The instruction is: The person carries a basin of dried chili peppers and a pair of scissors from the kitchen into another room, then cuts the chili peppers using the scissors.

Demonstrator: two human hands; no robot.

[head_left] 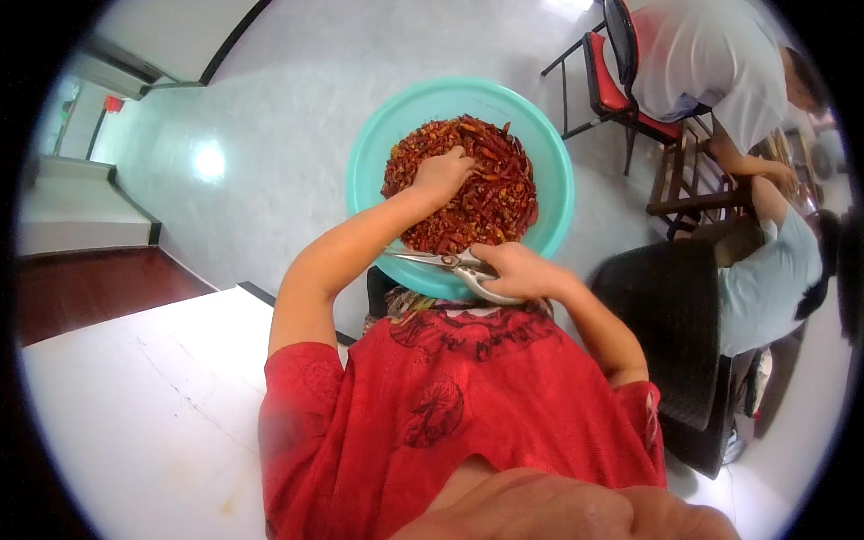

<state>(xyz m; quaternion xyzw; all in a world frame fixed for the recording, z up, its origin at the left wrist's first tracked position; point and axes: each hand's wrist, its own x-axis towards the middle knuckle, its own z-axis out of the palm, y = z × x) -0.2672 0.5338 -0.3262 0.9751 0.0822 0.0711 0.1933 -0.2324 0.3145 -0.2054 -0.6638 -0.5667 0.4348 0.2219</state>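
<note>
A wide turquoise basin [370,205] in front of me holds a heap of dried red chilies [504,193], some whole and some cut into small pieces. My left hand [443,176] is down at the heap, fingers curled and closed on chilies, though the fingertips are partly hidden. Near the basin's front rim, my right hand [522,272] grips scissors [475,281] with pale handles. Their metal blades point left, over the rim, and how far apart they are is hard to see.
A white tabletop [144,387] is at my left. To the right sit two other people, one on a red and black chair [610,81], near a wooden stool [688,189]. A black chair back [661,328] stands close to my right arm. Grey floor [288,99] surrounds the basin.
</note>
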